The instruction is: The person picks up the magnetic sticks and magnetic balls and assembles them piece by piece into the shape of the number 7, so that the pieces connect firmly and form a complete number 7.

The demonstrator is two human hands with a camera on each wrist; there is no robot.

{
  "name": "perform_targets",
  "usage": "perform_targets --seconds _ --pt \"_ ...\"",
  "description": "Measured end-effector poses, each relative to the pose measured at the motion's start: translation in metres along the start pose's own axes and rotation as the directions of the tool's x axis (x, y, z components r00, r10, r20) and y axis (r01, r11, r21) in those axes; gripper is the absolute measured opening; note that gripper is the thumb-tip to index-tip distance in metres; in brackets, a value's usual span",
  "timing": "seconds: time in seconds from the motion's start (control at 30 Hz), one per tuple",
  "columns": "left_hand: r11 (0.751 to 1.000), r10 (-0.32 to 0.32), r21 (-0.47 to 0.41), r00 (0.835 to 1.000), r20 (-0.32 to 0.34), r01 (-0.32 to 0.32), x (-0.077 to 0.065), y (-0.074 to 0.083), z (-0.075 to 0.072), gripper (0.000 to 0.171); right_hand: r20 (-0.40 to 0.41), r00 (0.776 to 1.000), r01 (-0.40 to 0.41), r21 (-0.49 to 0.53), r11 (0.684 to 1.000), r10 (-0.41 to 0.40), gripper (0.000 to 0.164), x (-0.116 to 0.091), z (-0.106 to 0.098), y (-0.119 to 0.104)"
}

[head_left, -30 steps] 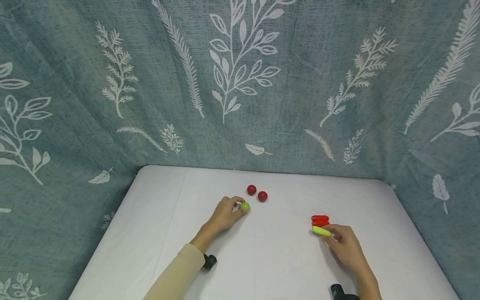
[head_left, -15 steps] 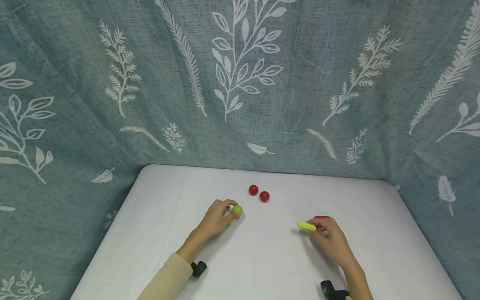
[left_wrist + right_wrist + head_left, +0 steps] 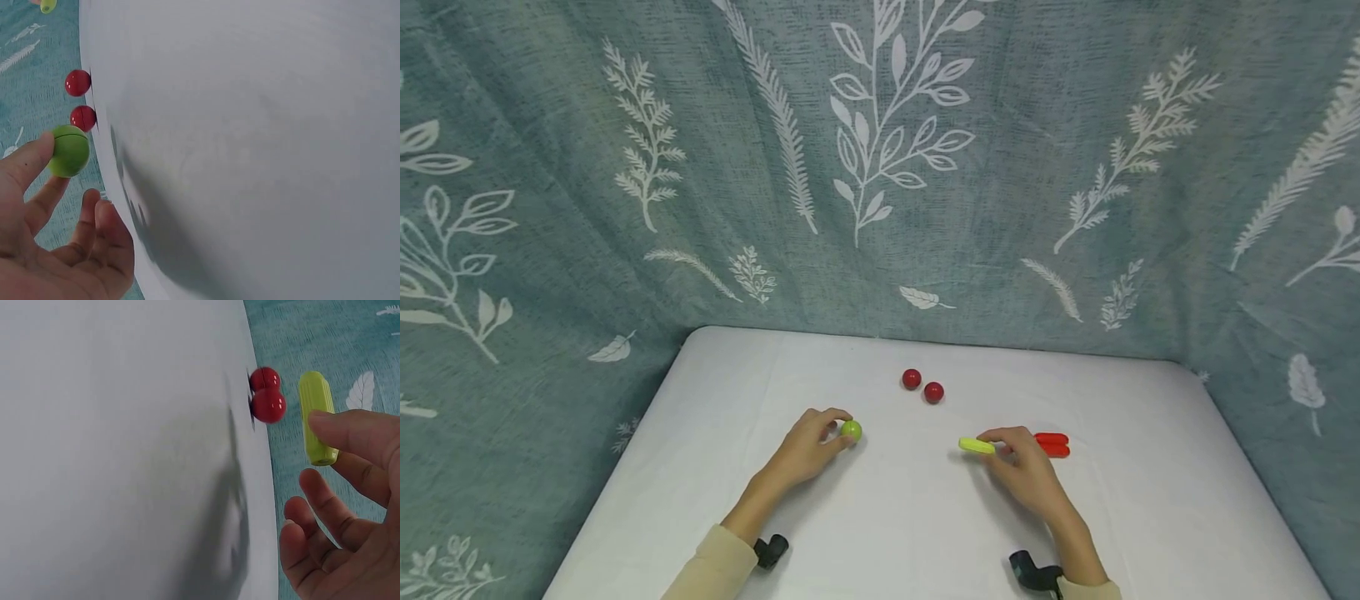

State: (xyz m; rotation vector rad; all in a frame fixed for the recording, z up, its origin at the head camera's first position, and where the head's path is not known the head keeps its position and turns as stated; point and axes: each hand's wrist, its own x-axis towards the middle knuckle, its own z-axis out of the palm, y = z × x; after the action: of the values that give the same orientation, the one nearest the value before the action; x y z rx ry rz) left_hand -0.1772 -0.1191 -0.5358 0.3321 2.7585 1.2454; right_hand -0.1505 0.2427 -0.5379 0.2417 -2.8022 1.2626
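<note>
Between thumb and forefinger my left hand (image 3: 808, 446) pinches a green ball (image 3: 852, 430). A seam line runs across that ball in the left wrist view, where the other fingers are loosely bent. Toward the right of the table my right hand (image 3: 1026, 471) pinches a yellow-green, ridged, rod-shaped piece (image 3: 317, 419) with rounded ends. Its shadow falls apart from it, so it is held above the table. Two red balls (image 3: 912, 379) sit close together farther back. Two red elongated pieces (image 3: 1052, 439) lie side by side just beyond my right hand, partly covered by it.
A white cloth covers the table (image 3: 895, 517), whose far edge meets a blue-green leaf-patterned curtain (image 3: 820, 283). Dark wrist camera mounts (image 3: 1033, 572) stick out from both wrists, low over the table.
My left hand has drawn the green ball left and nearer, away from the red balls. My right hand has carried the yellow-green piece left, away from the red elongated pieces.
</note>
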Motion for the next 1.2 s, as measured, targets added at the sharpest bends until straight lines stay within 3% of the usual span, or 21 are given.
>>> perform_targets --seconds 0.27,0.67,1.2 --pt "1.000 -0.022 -0.005 1.000 0.017 0.022 -0.005 -0.010 -0.004 0.029 0.053 0.998 -0.024 0.040 0.999 0.022 0.028 0.012 0.022 -0.015" --pt "1.000 -0.020 -0.008 0.999 0.027 0.020 -0.006 -0.017 -0.004 0.028 0.101 0.993 0.043 0.127 0.991 -0.056 0.028 0.029 0.050 -0.033" --pt "0.999 -0.039 -0.002 0.998 0.039 0.039 -0.009 -0.020 -0.003 0.030 0.154 0.984 0.062 0.136 0.989 -0.083 0.024 0.039 0.087 -0.051"
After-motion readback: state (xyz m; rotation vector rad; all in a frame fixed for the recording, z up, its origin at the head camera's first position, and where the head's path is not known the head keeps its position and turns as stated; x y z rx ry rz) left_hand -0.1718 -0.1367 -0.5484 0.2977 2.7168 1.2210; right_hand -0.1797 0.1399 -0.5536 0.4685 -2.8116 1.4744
